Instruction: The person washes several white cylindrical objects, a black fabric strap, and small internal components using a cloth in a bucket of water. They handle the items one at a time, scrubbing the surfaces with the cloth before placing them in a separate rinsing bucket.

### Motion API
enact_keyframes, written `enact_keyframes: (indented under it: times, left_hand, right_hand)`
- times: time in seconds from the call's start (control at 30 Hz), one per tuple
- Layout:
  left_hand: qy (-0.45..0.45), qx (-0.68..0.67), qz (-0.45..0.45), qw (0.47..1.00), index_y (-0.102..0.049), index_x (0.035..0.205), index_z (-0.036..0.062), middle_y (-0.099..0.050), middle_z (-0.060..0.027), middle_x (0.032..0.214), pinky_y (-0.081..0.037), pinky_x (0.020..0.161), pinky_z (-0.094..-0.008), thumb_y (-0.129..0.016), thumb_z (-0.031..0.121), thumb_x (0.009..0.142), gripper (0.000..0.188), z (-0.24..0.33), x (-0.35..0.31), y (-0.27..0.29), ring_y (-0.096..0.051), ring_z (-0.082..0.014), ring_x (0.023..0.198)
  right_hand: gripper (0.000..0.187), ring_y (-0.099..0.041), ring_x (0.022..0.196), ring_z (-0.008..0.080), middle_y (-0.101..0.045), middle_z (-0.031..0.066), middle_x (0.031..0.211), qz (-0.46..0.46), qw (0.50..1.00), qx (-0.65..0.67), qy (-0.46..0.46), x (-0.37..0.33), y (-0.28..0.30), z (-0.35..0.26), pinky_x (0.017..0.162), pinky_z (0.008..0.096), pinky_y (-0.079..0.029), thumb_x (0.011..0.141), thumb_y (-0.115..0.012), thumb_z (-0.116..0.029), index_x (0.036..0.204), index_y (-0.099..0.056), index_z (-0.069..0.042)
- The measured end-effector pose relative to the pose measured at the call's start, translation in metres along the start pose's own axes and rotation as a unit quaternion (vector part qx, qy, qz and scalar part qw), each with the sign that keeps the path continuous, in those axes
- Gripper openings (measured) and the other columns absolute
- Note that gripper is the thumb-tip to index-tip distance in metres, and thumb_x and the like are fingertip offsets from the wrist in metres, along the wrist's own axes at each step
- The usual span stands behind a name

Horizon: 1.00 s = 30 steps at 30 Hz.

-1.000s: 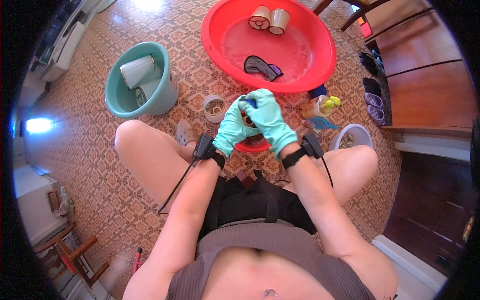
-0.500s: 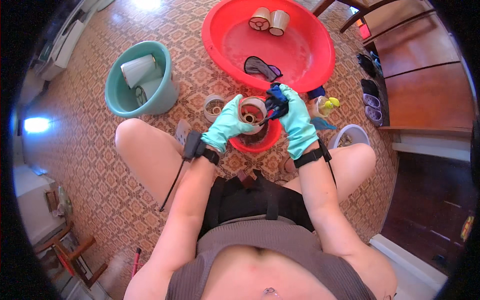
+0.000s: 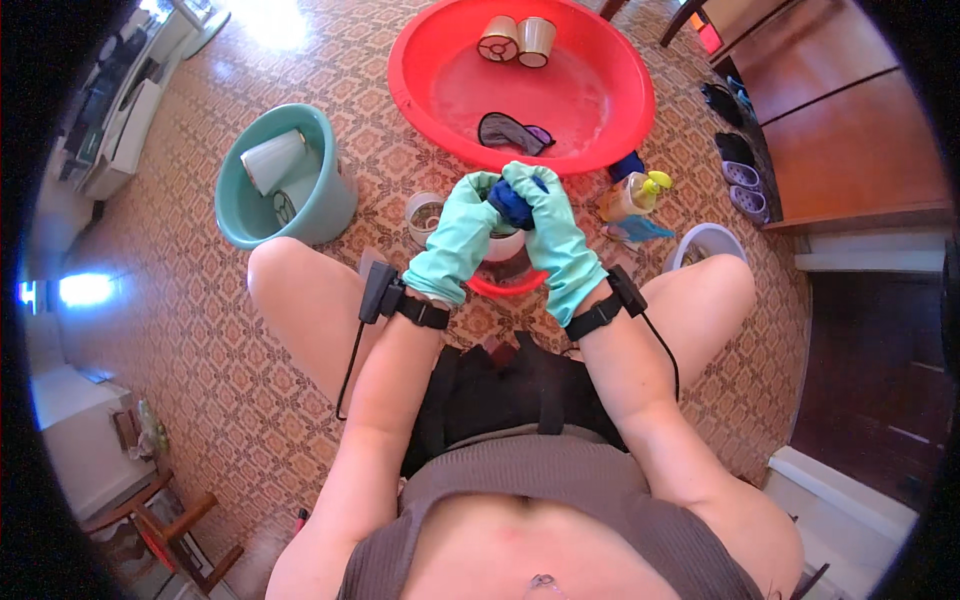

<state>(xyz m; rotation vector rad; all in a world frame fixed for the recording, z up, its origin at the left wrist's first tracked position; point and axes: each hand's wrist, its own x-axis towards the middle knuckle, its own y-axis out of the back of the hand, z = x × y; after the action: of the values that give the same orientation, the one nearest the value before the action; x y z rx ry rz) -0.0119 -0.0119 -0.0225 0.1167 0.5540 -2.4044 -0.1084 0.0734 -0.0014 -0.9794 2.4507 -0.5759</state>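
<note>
My gloved left hand (image 3: 462, 238) and gloved right hand (image 3: 558, 235), both in mint rubber gloves, are brought together in front of me. Their fingers are closed around a bunched dark blue cloth (image 3: 512, 205). Just under the cloth, between the gloves, shows part of a white round ring-like piece (image 3: 507, 246). Whether my left hand also grips it is hidden. Below sits a small red basin (image 3: 507, 291), largely covered by the gloves. Another white round piece (image 3: 423, 214) lies on the floor beside my left glove.
A large red tub (image 3: 640, 115) ahead holds two small lampshades (image 3: 537, 42) and a grey eye mask (image 3: 510, 134). At left, a teal bucket (image 3: 340, 200) contains white shades. To the right stand a yellow-topped pump bottle (image 3: 630, 197) and a pale bucket (image 3: 712, 238).
My right hand has moved left to meet my left hand, and the blue cloth is now squeezed between them. The white round piece, visible from above before, is now mostly covered.
</note>
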Motion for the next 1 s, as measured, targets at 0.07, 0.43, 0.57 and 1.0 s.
enact_keyframes:
  times: [0.07, 0.43, 0.57, 1.0]
  left_hand:
    - [-0.02, 0.032, 0.012, 0.999, -0.054, 0.117, 0.0034, -0.061, -0.0076, 0.109, -0.057, 0.073, -0.0294, -0.061, -0.002, 0.086, 0.032, 0.014, -0.009, -0.009, -0.063, -0.0167, 0.092]
    - [-0.157, 0.21, 0.069, 0.963, -0.047, 0.139, 0.0022, -0.053, -0.0129, 0.138, -0.037, 0.11, -0.0351, -0.076, 0.008, 0.081, 0.064, 0.022, 0.008, 0.048, -0.051, -0.0228, 0.127]
    - [-0.028, 0.347, 0.053, 0.936, -0.043, 0.143, -0.0032, -0.053, -0.023, 0.138, -0.042, 0.107, -0.0363, -0.079, 0.027, 0.079, 0.079, -0.033, 0.016, 0.049, -0.052, -0.0285, 0.129]
    - [0.047, 0.12, 0.096, 0.987, -0.05, 0.135, 0.0033, -0.064, -0.0124, 0.118, -0.056, 0.083, -0.0352, -0.046, -0.002, 0.086, 0.049, -0.07, 0.015, 0.054, -0.065, -0.0225, 0.1]
  right_hand:
    - [0.029, -0.063, 0.09, 0.0126, -0.062, 0.0004, 0.095, -0.008, 0.999, 0.012, -0.036, -0.016, -0.01, -0.01, 0.078, 0.0295, -0.052, 0.089, -0.072, -0.013, 0.114, -0.059, -0.007]
    - [0.018, -0.066, 0.084, 0.0148, -0.069, 0.0075, 0.104, -0.036, 0.994, -0.026, -0.098, 0.026, 0.031, -0.019, 0.073, 0.025, -0.055, 0.093, -0.066, -0.012, 0.109, -0.066, -0.005]
    - [0.027, -0.064, 0.07, 0.0209, -0.068, 0.0097, 0.082, -0.037, 0.883, -0.419, 0.207, 0.037, 0.043, 0.014, 0.068, 0.0329, -0.053, 0.087, -0.075, -0.022, 0.103, -0.066, -0.002]
    - [0.011, -0.063, 0.082, 0.0328, -0.066, 0.0116, 0.084, -0.115, 0.651, -0.665, 0.349, -0.025, 0.023, 0.054, 0.076, 0.0427, -0.049, 0.075, -0.065, -0.008, 0.086, -0.067, -0.007]
